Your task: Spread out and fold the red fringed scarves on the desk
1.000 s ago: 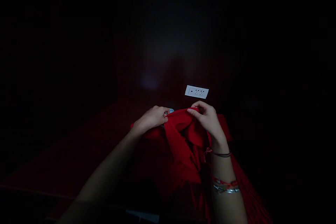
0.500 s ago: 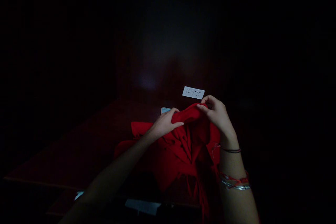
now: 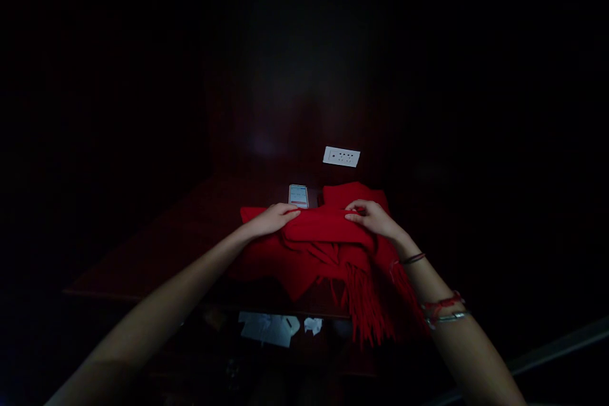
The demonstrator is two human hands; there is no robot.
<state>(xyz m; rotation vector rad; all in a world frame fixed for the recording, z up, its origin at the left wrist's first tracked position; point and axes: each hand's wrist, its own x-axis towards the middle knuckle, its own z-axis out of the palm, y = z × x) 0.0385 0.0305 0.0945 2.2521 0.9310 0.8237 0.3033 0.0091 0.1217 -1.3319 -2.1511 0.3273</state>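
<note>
A red fringed scarf [image 3: 328, 226] lies partly folded on a dark table, its tassels hanging over the front edge at the right. My left hand [image 3: 273, 218] grips the upper left of a folded band of the scarf, thumb along the top. At the band's upper right, my right hand [image 3: 373, 217] pinches the cloth between thumb and fingers. Other parts of the scarf spread out beneath and behind the band. A bracelet and cords circle my right wrist and forearm.
Just behind the scarf lies a phone [image 3: 298, 195] with its screen lit. A white socket plate [image 3: 341, 157] is on the back wall. Below the table edge are pale papers [image 3: 269, 328] and a crumpled white piece [image 3: 313, 326]. The surroundings are very dark.
Both hands have moved lower and farther apart, with the raised fold brought down into a flat, level band. The phone now shows more fully, and the view has shifted slightly.
</note>
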